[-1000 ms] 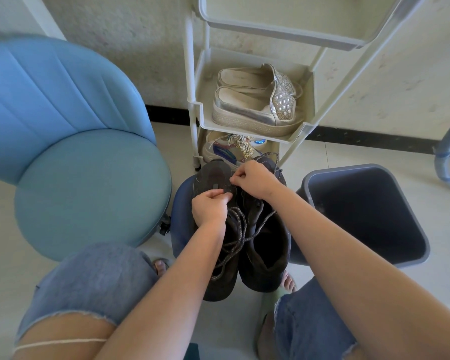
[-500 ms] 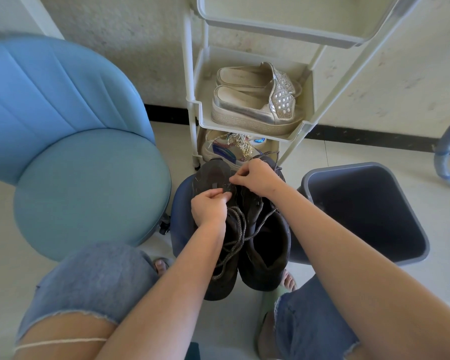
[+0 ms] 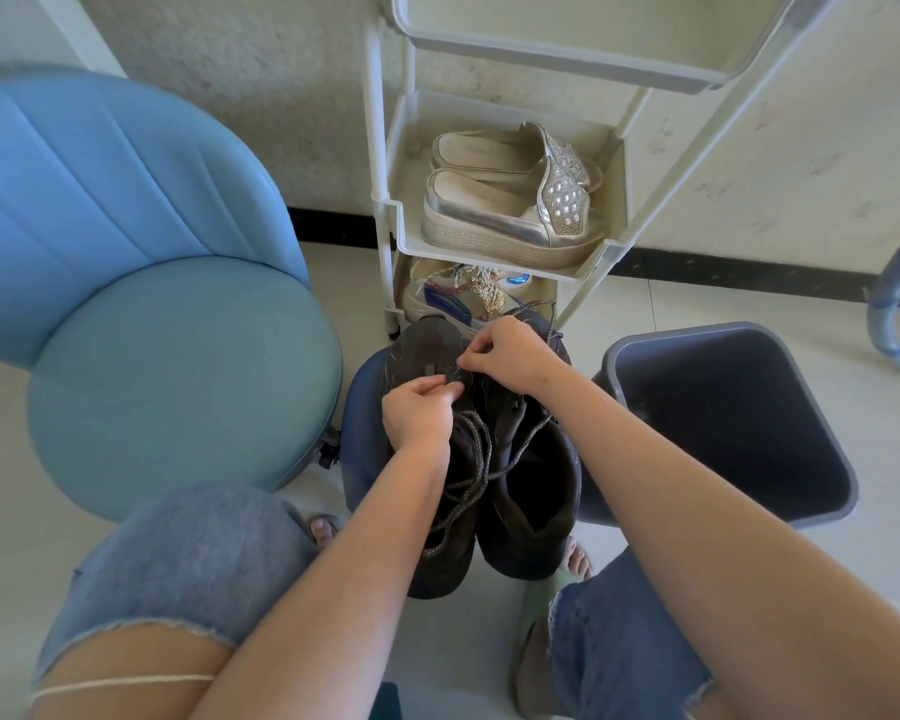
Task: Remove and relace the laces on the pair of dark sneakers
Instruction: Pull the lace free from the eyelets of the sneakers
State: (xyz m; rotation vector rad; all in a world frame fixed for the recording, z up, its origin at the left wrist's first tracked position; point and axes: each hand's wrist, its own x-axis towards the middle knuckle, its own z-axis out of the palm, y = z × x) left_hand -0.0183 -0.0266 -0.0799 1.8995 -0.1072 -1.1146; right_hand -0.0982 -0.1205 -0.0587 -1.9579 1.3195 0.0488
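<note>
Two dark sneakers stand side by side on a small blue stool (image 3: 360, 433) between my knees, toes pointing away. The left sneaker (image 3: 427, 356) has its speckled grey lace (image 3: 476, 459) hanging loose in loops over the opening. My left hand (image 3: 419, 415) pinches the lace near the lower eyelets of that shoe. My right hand (image 3: 510, 353) pinches the same lace just above, near the toe end. The right sneaker (image 3: 536, 491) lies beside it with its lace partly threaded and its toe hidden under my right hand.
A blue padded chair (image 3: 167, 366) stands at the left. A white shelf trolley (image 3: 588, 262) ahead holds silver slip-ons (image 3: 510, 200) and colourful trainers below. A dark grey bin (image 3: 739, 418) sits at the right. A blue tube frame (image 3: 894, 304) curves at far right.
Both hands have stayed on the left sneaker's lace near the toe; the right hand has shifted slightly while working the lace. The shoes have not moved.
</note>
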